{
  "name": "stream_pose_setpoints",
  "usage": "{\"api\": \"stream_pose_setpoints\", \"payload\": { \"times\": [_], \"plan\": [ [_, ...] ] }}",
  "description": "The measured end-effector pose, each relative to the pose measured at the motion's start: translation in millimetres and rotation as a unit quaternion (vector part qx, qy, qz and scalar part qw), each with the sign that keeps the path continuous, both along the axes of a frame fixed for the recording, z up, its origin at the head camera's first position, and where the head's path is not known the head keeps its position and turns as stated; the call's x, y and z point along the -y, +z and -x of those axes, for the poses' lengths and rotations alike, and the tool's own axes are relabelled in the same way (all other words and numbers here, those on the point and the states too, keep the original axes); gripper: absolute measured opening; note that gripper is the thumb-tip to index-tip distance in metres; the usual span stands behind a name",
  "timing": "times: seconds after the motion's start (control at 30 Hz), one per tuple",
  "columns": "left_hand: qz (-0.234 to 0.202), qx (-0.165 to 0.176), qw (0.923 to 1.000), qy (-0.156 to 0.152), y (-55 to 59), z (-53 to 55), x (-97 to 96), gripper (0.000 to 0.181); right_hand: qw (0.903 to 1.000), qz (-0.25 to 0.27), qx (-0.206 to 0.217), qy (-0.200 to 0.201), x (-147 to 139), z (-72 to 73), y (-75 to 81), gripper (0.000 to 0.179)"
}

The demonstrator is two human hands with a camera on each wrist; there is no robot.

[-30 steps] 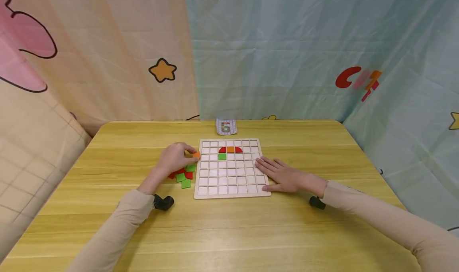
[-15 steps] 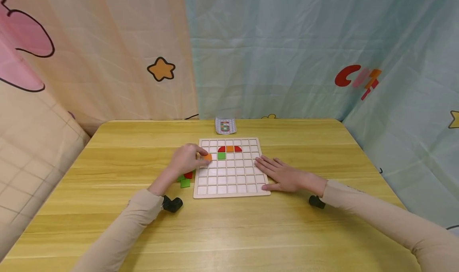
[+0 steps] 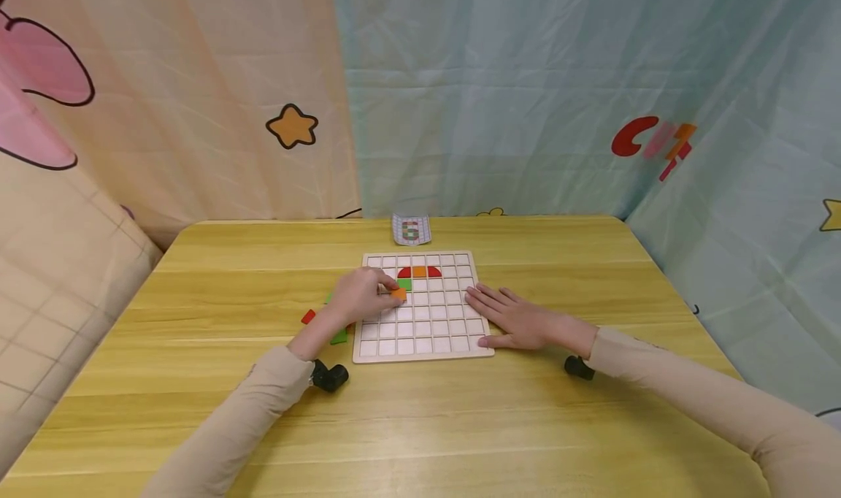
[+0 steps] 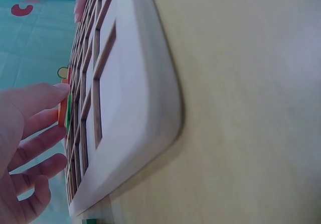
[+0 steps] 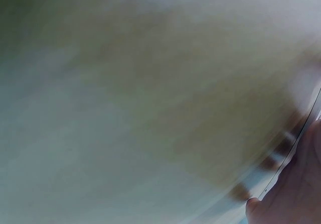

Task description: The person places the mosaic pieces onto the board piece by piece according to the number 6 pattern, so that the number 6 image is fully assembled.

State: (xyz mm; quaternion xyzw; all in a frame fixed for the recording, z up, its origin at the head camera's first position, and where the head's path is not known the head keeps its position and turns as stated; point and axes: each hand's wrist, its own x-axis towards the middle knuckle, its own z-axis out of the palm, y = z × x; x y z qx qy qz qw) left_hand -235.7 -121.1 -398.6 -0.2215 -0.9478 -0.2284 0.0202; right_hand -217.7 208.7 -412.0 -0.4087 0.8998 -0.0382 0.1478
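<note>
Orange tile [image 3: 398, 294] was pinched, thumb to finger, by the left hand [image 3: 360, 293] over one board [image 3: 423, 328] holding two red tiles [image 3: 434, 272], one orange square [image 3: 419, 272], one green tile [image 3: 404, 285]. Right hand [image 3: 512, 318] lay straight-fingered on its edge. Only the head view showed one card [image 3: 411, 230].

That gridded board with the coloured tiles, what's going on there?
A person's left hand pinches an orange tile over the gridded board, near a green tile. The right hand rests on the board's right edge. Two red pieces flanking an orange square sit in the grid; loose red and green tiles lie to its left.
</note>
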Motion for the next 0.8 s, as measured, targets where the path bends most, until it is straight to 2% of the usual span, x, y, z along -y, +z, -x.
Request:
{"api": "stream_pose_setpoints", "payload": {
  "times": [0.23,0.43,0.8],
  "plan": [
    [0.008,-0.003,0.9999,-0.011,-1.2,0.4,-6.4,0.027,0.9998,-0.017,0.004,-0.003,0.6,0.4,1.8,0.083],
    [0.009,-0.001,0.9999,-0.006,-2.7,0.7,-8.6,0.026,0.9999,-0.016,0.005,-0.002,1.2,-0.9,3.7,0.083],
    [-0.008,-0.007,0.9999,-0.013,-4.9,0.8,-8.6,0.023,0.9999,-0.014,0.006,-0.003,0.8,-0.8,3.0,0.083]
  ]
}}
